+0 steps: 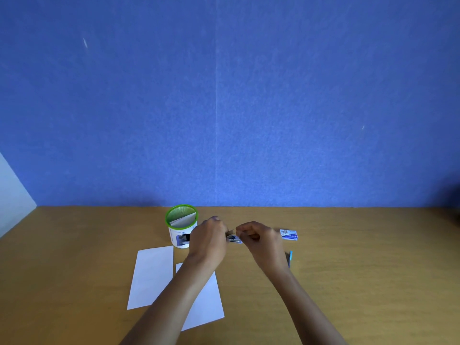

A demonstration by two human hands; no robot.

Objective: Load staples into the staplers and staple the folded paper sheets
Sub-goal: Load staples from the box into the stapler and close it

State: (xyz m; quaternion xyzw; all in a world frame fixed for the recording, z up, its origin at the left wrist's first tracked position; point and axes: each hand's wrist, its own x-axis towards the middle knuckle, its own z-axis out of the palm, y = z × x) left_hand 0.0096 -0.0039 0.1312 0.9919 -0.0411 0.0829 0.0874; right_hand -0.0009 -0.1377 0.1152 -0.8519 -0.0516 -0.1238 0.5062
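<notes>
Cup: a green-rimmed mesh cup [174, 235] with a white printed wrap stands at the far middle of the table, just left of the hands.
In the cup: a pale folded card [183, 220] leans against the inner wall; nothing else in it can be made out.
Box: a small blue-and-white box [288, 234] lies flat just right of the hands; whether it is open is unclear.
Stapler: a small stapler [232, 237] is held above the table between the two hands, blurred.
Left hand: the left hand [207, 239] curls around the stapler's left end.
Right hand: the right hand [256, 239] has its fingers bent, pinching the stapler's right end.
Sheets: one white sheet [151, 277] lies flat near left; a second sheet [206, 302] lies beside it, partly under the left forearm.
Blue object: a slim blue object [290, 257] shows beside the right wrist, too hidden to identify.
Surface: a brown wooden table [361, 270].
Room: a blue wall [224, 95] rises behind the table; a pale panel [12, 190] edges the far left.
</notes>
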